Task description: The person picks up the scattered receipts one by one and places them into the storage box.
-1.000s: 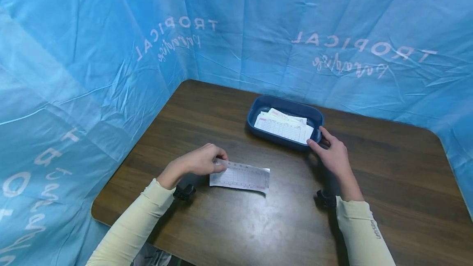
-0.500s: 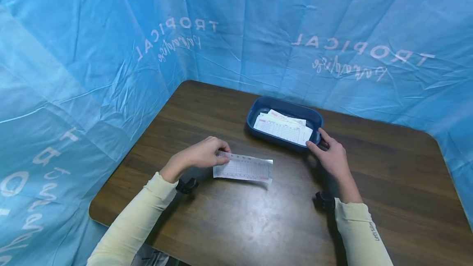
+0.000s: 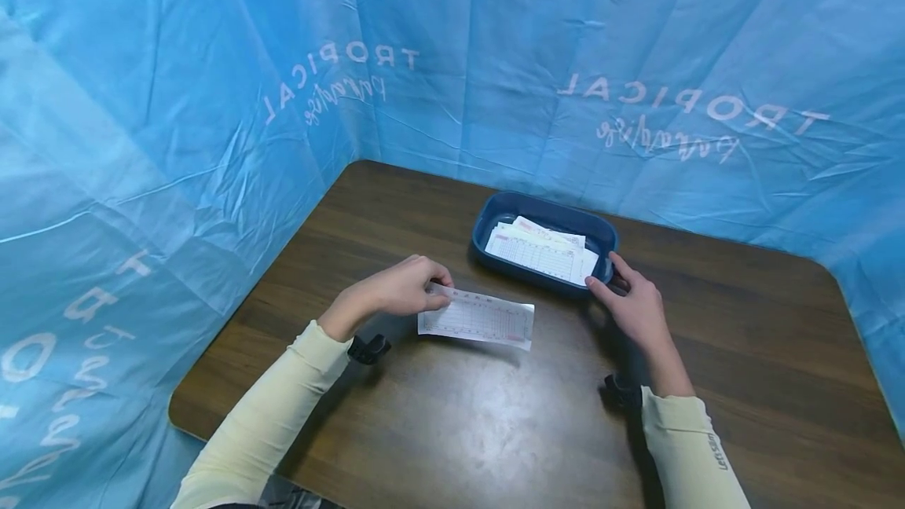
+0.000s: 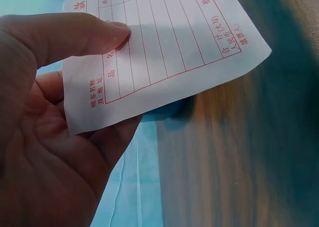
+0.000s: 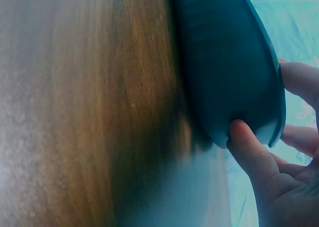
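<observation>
In the head view, my left hand [image 3: 403, 289] pinches a printed paper receipt slip [image 3: 482, 319] at its left end, holding it over the table in front of the tray. The left wrist view shows the thumb on top of the slip [image 4: 159, 43], with its red ruled grid and red characters, and fingers beneath. A dark blue plastic tray [image 3: 555, 212] stands at the back with several similar slips [image 3: 535, 248] piled inside. My right hand [image 3: 636, 301] grips the tray's right end; in the right wrist view its thumb presses the outer wall [image 5: 224, 62] and fingers reach round the rim.
The brown wooden table [image 3: 452, 422] has rounded corners. A blue cloth curtain [image 3: 495, 61] with white lettering hangs along its back and left sides. Black wrist cameras sit below both hands.
My left hand has carried the slip a little to the right and toward the tray. My right hand keeps its place at the tray's end.
</observation>
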Demonstrator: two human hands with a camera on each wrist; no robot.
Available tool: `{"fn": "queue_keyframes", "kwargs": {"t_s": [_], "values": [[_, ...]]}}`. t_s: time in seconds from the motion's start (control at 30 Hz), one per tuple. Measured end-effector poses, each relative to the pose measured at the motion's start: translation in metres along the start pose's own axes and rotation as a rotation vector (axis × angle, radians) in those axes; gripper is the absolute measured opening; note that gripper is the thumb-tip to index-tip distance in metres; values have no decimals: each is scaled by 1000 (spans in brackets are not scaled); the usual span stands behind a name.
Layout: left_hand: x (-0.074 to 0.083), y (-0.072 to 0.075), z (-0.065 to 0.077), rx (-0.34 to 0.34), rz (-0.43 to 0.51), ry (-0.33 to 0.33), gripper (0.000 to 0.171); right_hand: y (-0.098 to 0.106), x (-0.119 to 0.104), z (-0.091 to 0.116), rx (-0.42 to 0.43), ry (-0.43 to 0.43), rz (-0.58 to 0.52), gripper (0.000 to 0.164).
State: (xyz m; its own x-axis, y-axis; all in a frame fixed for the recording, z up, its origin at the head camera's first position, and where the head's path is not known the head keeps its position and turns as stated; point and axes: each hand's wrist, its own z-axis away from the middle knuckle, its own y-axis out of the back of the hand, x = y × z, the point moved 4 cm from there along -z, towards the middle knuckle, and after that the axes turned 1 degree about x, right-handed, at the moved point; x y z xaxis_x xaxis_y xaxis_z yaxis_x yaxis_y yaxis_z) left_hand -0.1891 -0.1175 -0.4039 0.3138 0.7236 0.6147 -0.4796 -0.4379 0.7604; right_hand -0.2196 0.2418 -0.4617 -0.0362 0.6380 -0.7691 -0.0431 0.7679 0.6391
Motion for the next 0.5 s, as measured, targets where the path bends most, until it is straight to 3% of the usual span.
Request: {"fn": "queue_keyframes", "kwargs": {"t_s": [0.5], "values": [[10,6,-18,-8,-23,-29,12,2,-1,1,-2,-13,13,84]]}}
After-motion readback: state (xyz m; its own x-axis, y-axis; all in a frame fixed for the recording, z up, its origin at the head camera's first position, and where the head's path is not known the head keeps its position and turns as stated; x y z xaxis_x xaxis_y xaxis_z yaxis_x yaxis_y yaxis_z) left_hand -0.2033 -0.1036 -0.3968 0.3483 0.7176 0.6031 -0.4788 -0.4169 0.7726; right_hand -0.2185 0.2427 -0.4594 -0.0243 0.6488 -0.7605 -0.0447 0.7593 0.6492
